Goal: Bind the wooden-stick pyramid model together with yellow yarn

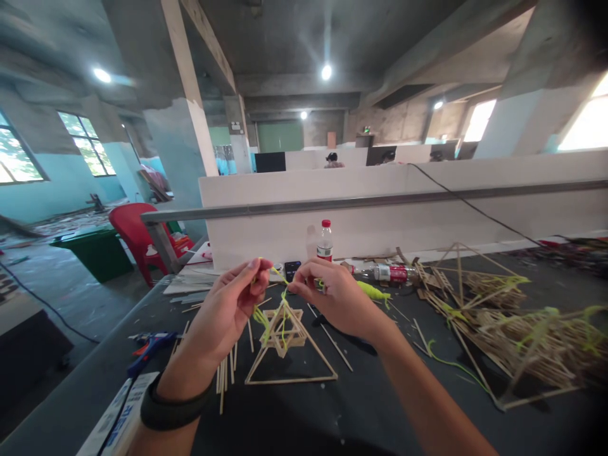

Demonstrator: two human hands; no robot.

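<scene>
Both hands hold a thin yellow-green string point(279, 275) stretched between them, just above the tip of a wooden stick pyramid point(311, 380). My left hand point(230, 310) pinches one part of the string, and a loose bundle of it hangs below the fingers. Thumb and fingertips of my right hand point(332, 294) are closed on the string to the right of the tip. The pyramid stands on the dark table, with a smaller star-like stick shape inside its frame. String runs down from its tip. A dark band is on my left wrist.
A blue glue gun point(151, 351) and a white box point(118, 411) lie at left. Loose sticks point(227, 373) are beside the pyramid. Bottles point(325, 240) stand and lie behind. More stick frames point(517, 342) with string pile up at right. People sit beyond the white partition point(266, 240).
</scene>
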